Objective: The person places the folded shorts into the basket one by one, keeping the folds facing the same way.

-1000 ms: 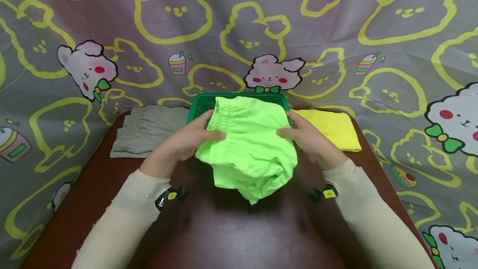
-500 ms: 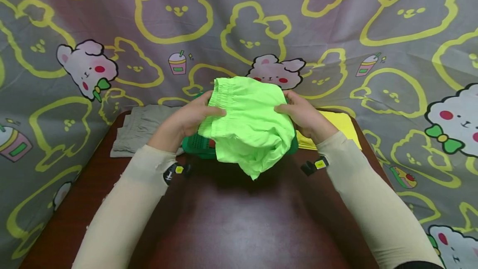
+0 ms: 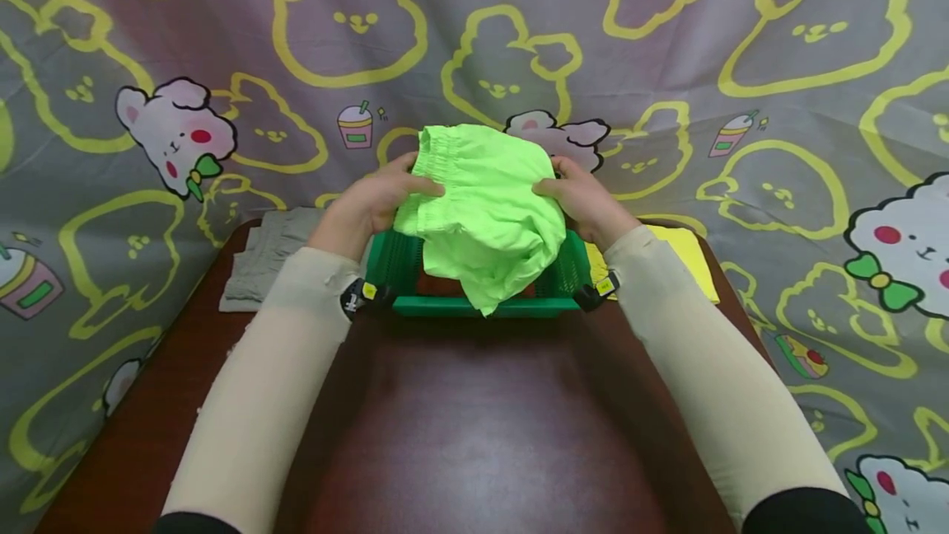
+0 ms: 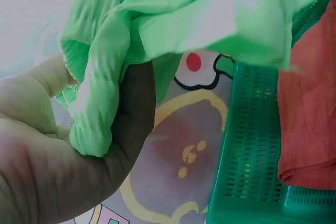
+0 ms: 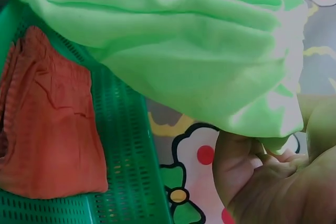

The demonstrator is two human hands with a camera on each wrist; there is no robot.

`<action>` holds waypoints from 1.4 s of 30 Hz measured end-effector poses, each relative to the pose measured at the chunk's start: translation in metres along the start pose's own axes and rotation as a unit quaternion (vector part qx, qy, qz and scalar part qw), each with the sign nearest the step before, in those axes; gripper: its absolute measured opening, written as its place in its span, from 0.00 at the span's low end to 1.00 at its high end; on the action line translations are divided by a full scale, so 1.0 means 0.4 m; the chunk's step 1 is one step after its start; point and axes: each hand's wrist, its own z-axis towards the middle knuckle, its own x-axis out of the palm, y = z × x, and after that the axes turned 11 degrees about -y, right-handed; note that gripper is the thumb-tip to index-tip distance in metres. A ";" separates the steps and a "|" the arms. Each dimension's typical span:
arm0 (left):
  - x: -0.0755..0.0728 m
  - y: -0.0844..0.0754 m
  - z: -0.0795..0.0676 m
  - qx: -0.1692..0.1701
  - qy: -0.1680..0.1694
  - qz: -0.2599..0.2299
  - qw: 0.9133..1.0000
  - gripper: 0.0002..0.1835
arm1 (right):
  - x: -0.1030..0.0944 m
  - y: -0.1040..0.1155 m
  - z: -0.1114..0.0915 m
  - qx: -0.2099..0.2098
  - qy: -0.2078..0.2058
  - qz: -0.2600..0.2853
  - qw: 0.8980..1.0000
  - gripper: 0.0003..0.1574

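Observation:
Bright lime-green shorts [image 3: 489, 188] with a gathered elastic waistband hang folded in the air above a green plastic basket [image 3: 482, 306]. My left hand [image 3: 378, 196] grips them at the waistband side, thumb on top and fingers underneath, as the left wrist view also shows. On the opposite edge my right hand [image 3: 586, 200] pinches the cloth, its thumb over the front. Folded orange-red shorts [image 5: 52, 124] lie inside the basket; in the head view the lime-green shorts hide most of them.
Folded grey shorts [image 3: 270, 250] lie on the brown table [image 3: 474, 427] left of the basket. To its right is a folded yellow garment [image 3: 685, 258], partly behind my right forearm. A patterned grey curtain [image 3: 415, 39] hangs right behind the table.
Both hands have carried the lime-green shorts forward and up, away from me. The basket's front rim and some orange-red cloth now show beneath them.

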 end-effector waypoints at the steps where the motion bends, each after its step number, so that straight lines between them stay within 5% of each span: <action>1: -0.001 -0.004 0.005 0.002 0.001 -0.006 1.000 0.49 | 0.003 0.000 0.006 0.000 -0.003 -0.001 1.000 0.31; 10: -0.008 -0.030 0.043 0.018 -0.043 0.027 0.999 0.50 | 0.032 -0.014 0.050 -0.009 -0.053 -0.026 0.998 0.32; 17: 0.006 -0.007 0.062 0.033 -0.058 0.053 0.996 0.51 | 0.040 -0.054 0.073 0.014 -0.062 -0.033 0.997 0.32; 31: 0.051 0.111 0.108 -0.036 -0.072 0.035 0.996 0.56 | 0.033 -0.152 0.094 0.075 -0.047 -0.078 0.993 0.41; 42: 0.060 0.184 0.140 -0.097 -0.069 0.035 0.992 0.54 | 0.039 -0.176 0.094 0.104 -0.008 -0.116 0.988 0.44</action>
